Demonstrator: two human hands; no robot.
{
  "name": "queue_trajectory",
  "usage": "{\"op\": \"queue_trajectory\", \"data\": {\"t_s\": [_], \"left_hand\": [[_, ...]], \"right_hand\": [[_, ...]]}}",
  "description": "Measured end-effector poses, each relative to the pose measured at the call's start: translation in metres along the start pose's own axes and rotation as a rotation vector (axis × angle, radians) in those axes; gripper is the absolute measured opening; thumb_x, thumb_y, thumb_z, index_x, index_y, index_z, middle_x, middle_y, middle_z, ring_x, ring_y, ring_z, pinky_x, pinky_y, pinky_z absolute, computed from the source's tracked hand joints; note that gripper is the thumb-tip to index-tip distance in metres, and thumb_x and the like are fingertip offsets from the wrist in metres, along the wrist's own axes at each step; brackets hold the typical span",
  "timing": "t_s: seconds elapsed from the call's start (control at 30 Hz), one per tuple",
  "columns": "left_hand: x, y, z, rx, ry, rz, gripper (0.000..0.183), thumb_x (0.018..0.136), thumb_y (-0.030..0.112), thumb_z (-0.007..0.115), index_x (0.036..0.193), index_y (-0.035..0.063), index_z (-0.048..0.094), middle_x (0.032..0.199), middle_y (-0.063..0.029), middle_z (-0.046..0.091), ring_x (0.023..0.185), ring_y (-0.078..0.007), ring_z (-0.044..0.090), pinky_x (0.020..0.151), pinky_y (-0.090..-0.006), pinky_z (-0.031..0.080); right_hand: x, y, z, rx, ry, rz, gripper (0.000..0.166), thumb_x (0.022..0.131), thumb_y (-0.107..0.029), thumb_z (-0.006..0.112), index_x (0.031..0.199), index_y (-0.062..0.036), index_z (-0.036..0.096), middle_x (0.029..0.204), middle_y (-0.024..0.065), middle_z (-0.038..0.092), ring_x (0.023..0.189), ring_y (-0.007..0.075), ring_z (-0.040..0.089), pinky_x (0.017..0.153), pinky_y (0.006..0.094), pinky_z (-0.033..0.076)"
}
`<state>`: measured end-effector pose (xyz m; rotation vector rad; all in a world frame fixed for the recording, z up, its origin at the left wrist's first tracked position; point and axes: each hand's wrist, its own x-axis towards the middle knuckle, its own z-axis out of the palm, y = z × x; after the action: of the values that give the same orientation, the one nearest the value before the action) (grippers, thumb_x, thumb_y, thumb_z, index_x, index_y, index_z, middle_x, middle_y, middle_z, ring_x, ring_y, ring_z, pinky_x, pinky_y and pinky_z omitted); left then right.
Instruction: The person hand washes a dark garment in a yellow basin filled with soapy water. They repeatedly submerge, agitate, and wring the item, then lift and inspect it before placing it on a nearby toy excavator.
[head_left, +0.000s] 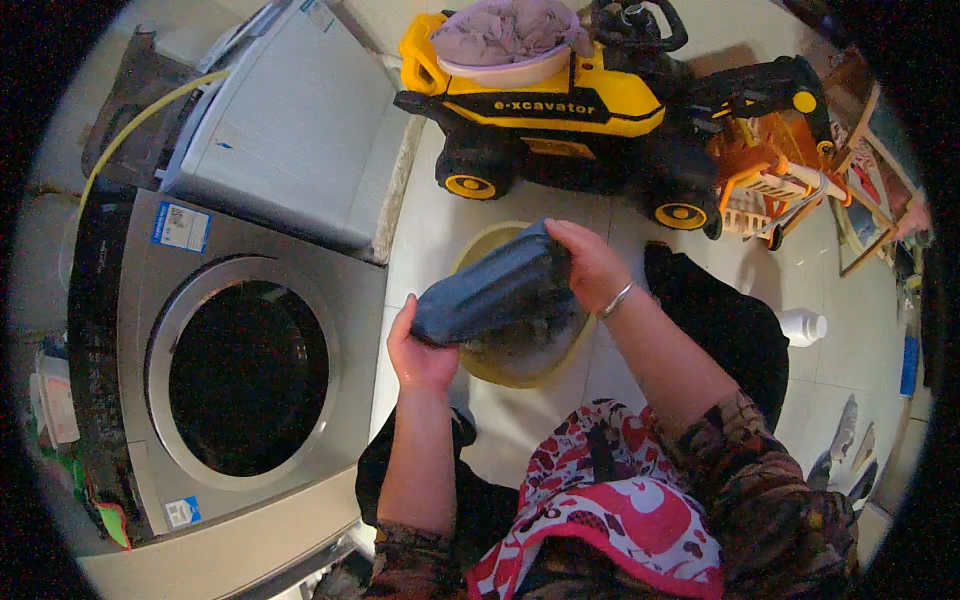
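A dark blue-grey wet-looking cloth, bunched lengthwise, is stretched between both hands. My left hand grips its lower left end, with the thumb pointing up. At the upper right end, my right hand is closed on the cloth; a silver bangle circles that wrist. Directly below the cloth, a pale yellow basin stands on the tiled floor. Something greyish lies inside the basin, partly hidden by the cloth, so I cannot tell whether it is water or fabric.
A front-loading washing machine stands at left, beside a white appliance. Beyond the basin is a yellow and black ride-on toy excavator carrying a tub of mauve cloth. A white bottle lies at right.
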<state>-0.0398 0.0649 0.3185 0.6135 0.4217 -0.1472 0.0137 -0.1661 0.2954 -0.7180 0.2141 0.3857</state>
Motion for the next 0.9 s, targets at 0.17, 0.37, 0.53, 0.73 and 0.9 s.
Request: {"op": "queue_trajectory", "data": {"t_s": [0.17, 0.37, 0.53, 0.73, 0.9], "left_hand": [[-0.001, -0.008, 0.004, 0.046, -0.13, -0.018, 0.041, 0.086, 0.03, 0.053, 0.114, 0.0002, 0.052, 0.116, -0.0132, 0.056, 0.108, -0.0284, 0.052, 0.095, -0.0418, 0.037], [0.009, -0.042, -0.005, 0.259, -0.124, -0.107, 0.035, 0.08, 0.018, 0.065, 0.111, 0.006, 0.055, 0.108, -0.0069, 0.059, 0.099, -0.0208, 0.056, 0.085, -0.0356, 0.045], [-0.005, -0.03, 0.015, 0.454, -0.076, -0.006, 0.028, 0.075, 0.007, 0.065, 0.102, 0.0025, 0.057, 0.097, -0.009, 0.062, 0.086, -0.022, 0.06, 0.077, -0.0347, 0.048], [0.018, -0.012, -0.002, 0.188, -0.094, -0.016, 0.027, 0.077, 0.008, 0.056, 0.101, -0.0035, 0.056, 0.097, -0.0161, 0.062, 0.086, -0.0295, 0.061, 0.079, -0.0408, 0.049], [0.012, 0.001, -0.013, 0.07, -0.06, -0.096, 0.027, 0.077, 0.006, 0.055, 0.102, -0.0049, 0.055, 0.097, -0.0178, 0.062, 0.086, -0.0319, 0.061, 0.078, -0.0436, 0.049]], "right_hand": [[-0.002, 0.0, 0.02, 0.009, -0.053, 0.071, 0.018, 0.088, -0.022, 0.051, 0.09, -0.0063, 0.059, 0.083, 0.0058, 0.063, 0.076, 0.0184, 0.06, 0.074, 0.0333, 0.048], [-0.008, 0.007, 0.042, 0.105, -0.128, 0.14, 0.015, 0.086, -0.017, 0.051, 0.089, -0.0043, 0.058, 0.083, 0.008, 0.062, 0.074, 0.022, 0.06, 0.071, 0.0364, 0.049], [-0.012, -0.008, 0.039, -0.089, -0.209, 0.094, 0.019, 0.088, -0.021, 0.05, 0.093, -0.0055, 0.059, 0.089, 0.0071, 0.063, 0.082, 0.0199, 0.059, 0.079, 0.0345, 0.046], [-0.015, -0.031, 0.023, -0.465, 0.078, 0.0, 0.018, 0.087, -0.018, 0.05, 0.093, -0.0037, 0.06, 0.091, 0.008, 0.063, 0.082, 0.0223, 0.059, 0.075, 0.0369, 0.046], [-0.021, -0.027, 0.029, -0.457, 0.062, 0.126, 0.02, 0.085, -0.019, 0.051, 0.094, -0.0036, 0.06, 0.091, 0.0073, 0.063, 0.084, 0.0218, 0.058, 0.078, 0.0367, 0.045]]}}
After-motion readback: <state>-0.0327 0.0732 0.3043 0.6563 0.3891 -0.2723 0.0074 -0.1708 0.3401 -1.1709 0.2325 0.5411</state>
